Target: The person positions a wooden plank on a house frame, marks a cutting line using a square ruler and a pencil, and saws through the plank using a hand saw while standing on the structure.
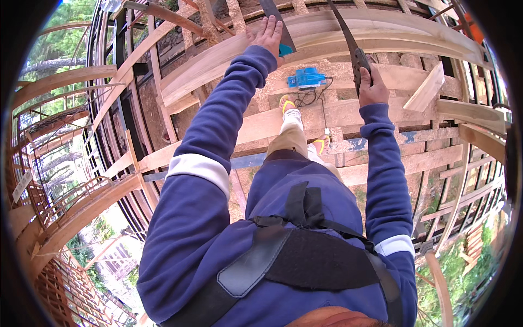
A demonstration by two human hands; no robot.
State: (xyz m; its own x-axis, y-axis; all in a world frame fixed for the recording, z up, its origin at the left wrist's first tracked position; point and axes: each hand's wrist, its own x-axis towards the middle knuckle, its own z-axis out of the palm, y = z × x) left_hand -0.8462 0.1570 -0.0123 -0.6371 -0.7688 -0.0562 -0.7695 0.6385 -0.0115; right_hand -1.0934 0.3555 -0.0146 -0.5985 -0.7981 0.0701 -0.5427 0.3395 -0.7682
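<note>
My left hand (266, 37) lies flat with its fingers stretched out on a long pale wooden plank (218, 66). Right beside it is a square with a dark metal blade (277, 20) and a teal handle (285, 49); the thumb comes close to the handle, and I cannot tell how firmly it touches. In my right hand (373, 86), closed round its dark grip, is a handsaw (359, 61). The narrow saw blade points up and away, its far part crossing over the plank.
A blue power planer (306, 78) with a dark cable rests among sawdust beyond my feet. A short offcut board (425, 87) lies at the right. Underfoot, boards (256, 128) have open gaps between them. Scaffold-like timber and bars (49, 201) stand at the left.
</note>
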